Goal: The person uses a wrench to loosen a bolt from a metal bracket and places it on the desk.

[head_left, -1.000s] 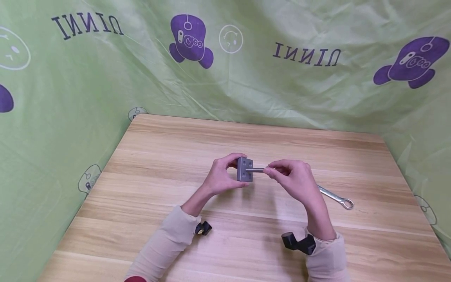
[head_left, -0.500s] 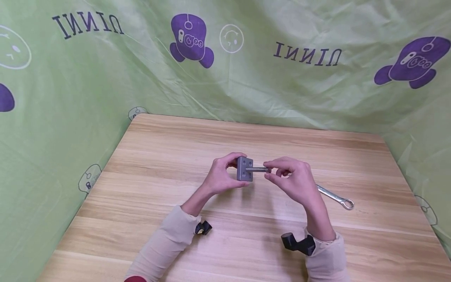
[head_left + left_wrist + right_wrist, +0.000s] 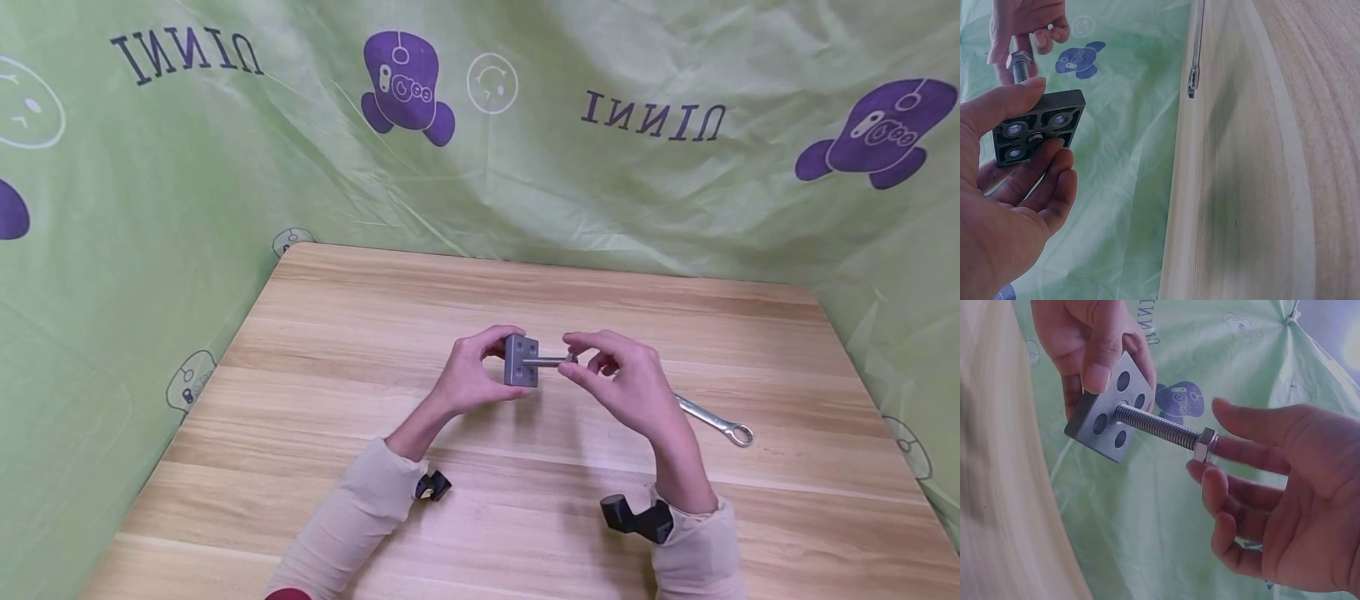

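Note:
My left hand (image 3: 468,371) holds a dark grey square plate (image 3: 522,361) by its edges, thumb on one side and fingers on the other. Several round holes surround the plate's centre, and its ribbed back (image 3: 1036,128) shows in the left wrist view. Out of the middle of the plate a hex bolt (image 3: 1160,427) sticks straight toward my right hand (image 3: 626,375). That hand is at the bolt's hex head (image 3: 1205,445): fingers lie behind and under the head, while the thumb (image 3: 1250,422) stands off it. In the left wrist view the bolt's end (image 3: 1035,138) shows in the plate's centre.
A combination wrench (image 3: 716,419) lies on the wooden table (image 3: 360,317), right of my right forearm. Green printed cloth (image 3: 480,175) hangs behind and at both sides. A black wrist mount (image 3: 636,518) sits on each sleeve.
One second ago my right thumb and finger pinched the bolt head; they spread apart by half a second ago. The thumb has since shifted slightly left. The left hand and plate stay in place.

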Demonstrator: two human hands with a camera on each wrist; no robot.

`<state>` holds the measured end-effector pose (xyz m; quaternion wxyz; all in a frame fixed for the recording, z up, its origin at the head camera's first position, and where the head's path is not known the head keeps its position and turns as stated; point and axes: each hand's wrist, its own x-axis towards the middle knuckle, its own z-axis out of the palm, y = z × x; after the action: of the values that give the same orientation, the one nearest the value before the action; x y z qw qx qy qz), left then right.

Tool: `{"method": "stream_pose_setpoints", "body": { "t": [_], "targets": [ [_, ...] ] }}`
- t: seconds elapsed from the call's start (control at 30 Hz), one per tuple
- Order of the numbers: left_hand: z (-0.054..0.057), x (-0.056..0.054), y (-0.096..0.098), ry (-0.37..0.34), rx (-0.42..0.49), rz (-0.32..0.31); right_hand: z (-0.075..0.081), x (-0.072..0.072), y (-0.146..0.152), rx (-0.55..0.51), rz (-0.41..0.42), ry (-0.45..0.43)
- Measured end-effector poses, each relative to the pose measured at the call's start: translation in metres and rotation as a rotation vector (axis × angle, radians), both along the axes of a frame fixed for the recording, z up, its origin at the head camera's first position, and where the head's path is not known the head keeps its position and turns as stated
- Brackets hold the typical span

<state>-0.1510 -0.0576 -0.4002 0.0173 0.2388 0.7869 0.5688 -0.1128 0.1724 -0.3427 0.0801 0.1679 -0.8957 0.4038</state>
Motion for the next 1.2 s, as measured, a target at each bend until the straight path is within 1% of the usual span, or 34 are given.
{"method": "stream_pose_setpoints", "body": {
  "t": [0.1, 0.17, 0.27, 0.33, 0.43, 0.57, 0.67, 0.8, 0.9, 1.0, 1.07, 1.13, 1.2],
  "targets": [
    [-0.0005, 0.0001, 0.0000, 0.001, 0.002, 0.003, 0.0023, 0.0004, -0.0001, 0.024, -0.061, -0.105],
    [-0.0008, 0.0002, 0.0002, 0.003, 0.002, 0.004, 0.0033, 0.0005, -0.0002, 0.043, -0.084, -0.159],
    [-0.0011, 0.0000, 0.0005, 0.007, -0.001, 0.005, 0.0042, 0.0004, -0.0005, 0.057, -0.089, -0.198],
    [-0.0012, -0.0003, 0.0008, 0.008, -0.001, 0.004, 0.0041, 0.0001, -0.0010, 0.057, -0.083, -0.199],
    [-0.0010, -0.0006, 0.0011, 0.006, 0.001, 0.003, 0.0039, 0.0006, -0.0017, 0.056, -0.082, -0.176],
    [-0.0005, -0.0007, 0.0011, 0.002, -0.004, 0.005, 0.0031, 0.0012, -0.0023, 0.041, -0.078, -0.112],
    [-0.0003, -0.0005, 0.0008, -0.001, -0.004, 0.009, 0.0010, 0.0008, -0.0022, 0.021, -0.062, -0.030],
    [-0.0006, -0.0001, 0.0008, 0.002, -0.005, 0.012, -0.0018, 0.0007, -0.0016, -0.015, -0.020, 0.078],
    [-0.0010, -0.0002, 0.0011, 0.007, -0.010, 0.012, -0.0029, 0.0005, -0.0017, -0.032, 0.011, 0.125],
    [-0.0012, -0.0002, 0.0011, 0.005, -0.008, 0.011, -0.0037, -0.0002, -0.0019, -0.031, 0.028, 0.148],
    [-0.0012, -0.0002, 0.0011, 0.003, -0.007, 0.011, -0.0035, -0.0004, -0.0015, -0.024, 0.038, 0.149],
    [-0.0011, -0.0001, 0.0010, -0.001, -0.005, 0.011, -0.0029, -0.0002, -0.0008, -0.016, 0.042, 0.132],
    [-0.0008, 0.0002, 0.0011, -0.004, -0.005, 0.009, -0.0018, 0.0000, -0.0004, -0.008, 0.035, 0.095]
  ]
}}
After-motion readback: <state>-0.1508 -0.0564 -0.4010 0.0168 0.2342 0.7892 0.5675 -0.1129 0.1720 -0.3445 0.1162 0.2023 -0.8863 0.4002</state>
